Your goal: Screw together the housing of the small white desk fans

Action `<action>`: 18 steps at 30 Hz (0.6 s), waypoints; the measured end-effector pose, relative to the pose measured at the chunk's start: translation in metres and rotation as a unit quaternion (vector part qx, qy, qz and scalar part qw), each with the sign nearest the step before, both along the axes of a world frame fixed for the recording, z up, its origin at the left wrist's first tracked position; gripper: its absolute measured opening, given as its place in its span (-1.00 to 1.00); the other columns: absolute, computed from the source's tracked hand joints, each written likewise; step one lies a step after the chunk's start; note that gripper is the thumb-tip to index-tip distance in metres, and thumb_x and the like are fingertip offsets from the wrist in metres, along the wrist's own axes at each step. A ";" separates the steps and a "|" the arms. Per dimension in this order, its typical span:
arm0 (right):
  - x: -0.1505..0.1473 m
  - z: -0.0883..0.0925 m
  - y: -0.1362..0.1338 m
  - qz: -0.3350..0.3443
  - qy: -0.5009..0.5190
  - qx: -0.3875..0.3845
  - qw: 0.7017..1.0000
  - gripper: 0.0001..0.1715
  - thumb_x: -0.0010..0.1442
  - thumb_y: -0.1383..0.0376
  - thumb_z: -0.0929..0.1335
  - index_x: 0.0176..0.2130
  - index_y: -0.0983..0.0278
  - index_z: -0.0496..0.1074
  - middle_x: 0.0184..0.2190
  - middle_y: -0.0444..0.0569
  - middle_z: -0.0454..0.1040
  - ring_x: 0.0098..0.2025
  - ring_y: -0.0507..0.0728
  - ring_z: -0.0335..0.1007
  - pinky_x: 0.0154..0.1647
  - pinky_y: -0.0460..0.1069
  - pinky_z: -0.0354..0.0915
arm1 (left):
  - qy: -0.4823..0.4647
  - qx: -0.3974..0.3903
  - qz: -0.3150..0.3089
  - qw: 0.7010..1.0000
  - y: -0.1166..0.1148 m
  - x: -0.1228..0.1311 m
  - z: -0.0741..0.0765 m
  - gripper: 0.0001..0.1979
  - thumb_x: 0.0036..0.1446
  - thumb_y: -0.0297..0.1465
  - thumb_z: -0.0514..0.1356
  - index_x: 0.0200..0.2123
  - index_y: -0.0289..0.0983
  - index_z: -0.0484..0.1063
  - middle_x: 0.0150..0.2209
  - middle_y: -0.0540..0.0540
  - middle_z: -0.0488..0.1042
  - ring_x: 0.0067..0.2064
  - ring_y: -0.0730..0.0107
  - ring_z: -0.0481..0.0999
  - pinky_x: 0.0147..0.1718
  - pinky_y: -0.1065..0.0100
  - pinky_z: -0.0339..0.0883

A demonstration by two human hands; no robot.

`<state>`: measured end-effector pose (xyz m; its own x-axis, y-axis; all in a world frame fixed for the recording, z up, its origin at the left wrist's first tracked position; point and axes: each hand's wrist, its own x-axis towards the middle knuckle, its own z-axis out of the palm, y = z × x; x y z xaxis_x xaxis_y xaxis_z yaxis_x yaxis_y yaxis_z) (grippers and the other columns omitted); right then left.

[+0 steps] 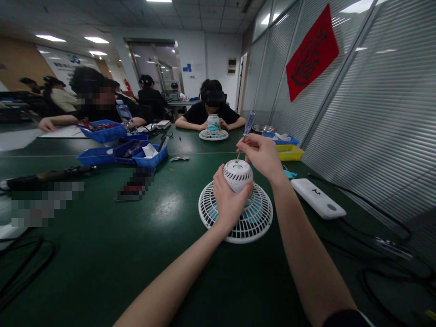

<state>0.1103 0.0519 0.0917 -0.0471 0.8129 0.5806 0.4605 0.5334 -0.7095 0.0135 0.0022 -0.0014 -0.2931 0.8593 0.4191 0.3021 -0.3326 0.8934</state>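
A small white fan lies face down on the green table, its round grille (254,225) flat and its domed motor housing (238,171) pointing up. My left hand (227,200) is wrapped round the near side of the housing. My right hand (262,153) pinches a screwdriver (247,129) with a clear blue handle, held nearly upright, its tip resting on the top of the housing.
A white power bank (318,198) with a black cable lies to the right. Blue bins (136,153) stand at the left, a yellow tray (289,152) behind. Across the table a person holds another fan (213,129). Cables trail at the near left and right.
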 end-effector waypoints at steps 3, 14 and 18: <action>0.000 0.000 0.000 -0.004 -0.008 -0.002 1.000 -0.88 0.17 0.30 0.35 -0.40 0.28 0.44 -0.47 -0.08 0.52 -0.53 -0.01 0.35 -0.53 -0.10 0.24 | -0.001 0.001 0.001 1.000 0.000 0.000 0.000 -0.25 -0.08 -0.32 0.34 0.18 -0.17 0.13 0.19 -0.24 0.29 0.30 -0.04 0.27 0.29 -0.09 0.09; 0.000 0.000 0.001 -0.024 -0.028 -0.001 0.999 -0.87 0.15 0.29 0.36 -0.42 0.28 0.45 -0.46 -0.10 0.52 -0.59 -0.04 0.28 -0.50 -0.07 0.23 | -0.001 0.001 0.000 1.000 0.000 0.000 0.000 -0.25 -0.08 -0.31 0.33 0.19 -0.19 0.13 0.19 -0.26 0.28 0.31 -0.05 0.25 0.29 -0.09 0.09; 0.001 -0.001 0.003 -0.022 -0.010 -0.010 1.000 -0.87 0.13 0.27 0.39 -0.42 0.27 0.45 -0.46 -0.09 0.52 -0.58 -0.02 0.30 -0.52 -0.06 0.25 | 0.001 0.003 0.002 1.000 0.001 0.000 -0.001 -0.23 -0.08 -0.30 0.34 0.20 -0.18 0.14 0.18 -0.25 0.28 0.31 -0.04 0.25 0.29 -0.07 0.09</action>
